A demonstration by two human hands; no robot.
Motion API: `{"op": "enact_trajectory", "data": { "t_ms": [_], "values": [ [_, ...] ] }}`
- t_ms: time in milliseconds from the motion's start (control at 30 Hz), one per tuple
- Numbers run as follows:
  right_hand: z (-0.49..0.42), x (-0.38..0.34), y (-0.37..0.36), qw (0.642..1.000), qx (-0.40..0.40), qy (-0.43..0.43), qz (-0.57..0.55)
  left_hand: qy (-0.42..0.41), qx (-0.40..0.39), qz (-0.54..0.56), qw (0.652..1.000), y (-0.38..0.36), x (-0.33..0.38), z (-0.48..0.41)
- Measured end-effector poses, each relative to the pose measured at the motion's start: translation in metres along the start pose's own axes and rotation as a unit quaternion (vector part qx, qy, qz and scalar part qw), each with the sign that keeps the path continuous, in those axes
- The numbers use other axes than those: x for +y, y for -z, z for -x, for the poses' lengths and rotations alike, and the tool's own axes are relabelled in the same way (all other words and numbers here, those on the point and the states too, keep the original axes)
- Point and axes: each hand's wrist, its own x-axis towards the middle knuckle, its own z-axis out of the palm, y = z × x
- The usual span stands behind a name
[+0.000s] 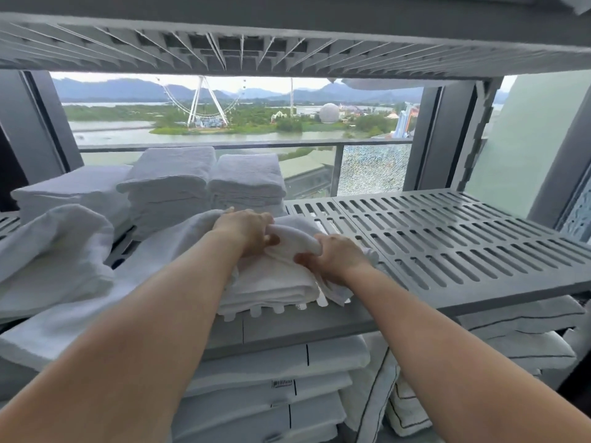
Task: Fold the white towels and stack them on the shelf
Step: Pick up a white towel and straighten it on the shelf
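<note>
A grey slotted plastic shelf (447, 238) filled the middle of the view, with a ribbed grey shelf underside (256, 49) above it and a window (224, 116) behind showing water, hills and a Ferris wheel. The right half of the shelf lay bare. Along its back-left edge stood 3 stacks of folded white towels (169, 183), side by side and touching. At the front-left corner a loose white towel (54, 251) lay crumpled, spilling over the front edge. Below the shelf, white pillows with dark piping (275, 378) were piled, partly cut off by the forearms and the frame.

Near the middle of the front edge lay a partly folded white terry towel (271, 282), its fringe hanging just over the edge. The left hand (244, 230) was closed on a raised fold at the towel's far side, fingers curled into the cloth. The right hand (332, 257) gripped the same bunched fold from the near right, thumb underneath. Both hands hid the fold's centre, so how many layers were pinched could not be told. A pale cloth corner at the top right was cut off.
</note>
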Motion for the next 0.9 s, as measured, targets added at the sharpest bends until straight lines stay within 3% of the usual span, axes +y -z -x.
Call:
{"op": "enact_trajectory", "data": {
  "t_ms": [300, 533, 700, 900],
  "values": [
    [-0.003, 0.041, 0.014, 0.997, 0.055, 0.024, -0.04, 0.043, 0.023, 0.114, 0.992, 0.007, 0.027, 0.002],
    [0.013, 0.107, 0.049, 0.987, 0.153, -0.001, -0.04, 0.067, 0.089, 0.223, 0.968, 0.026, 0.093, 0.009],
    [0.027, 0.164, 0.081, 0.98, 0.191, -0.024, -0.049, 0.119, 0.083, 0.236, 0.961, 0.026, 0.122, 0.015],
    [0.035, 0.194, 0.093, 0.974, 0.212, -0.041, -0.063, 0.108, 0.139, 0.218, 0.96, 0.036, 0.183, -0.002]
  ]
}}
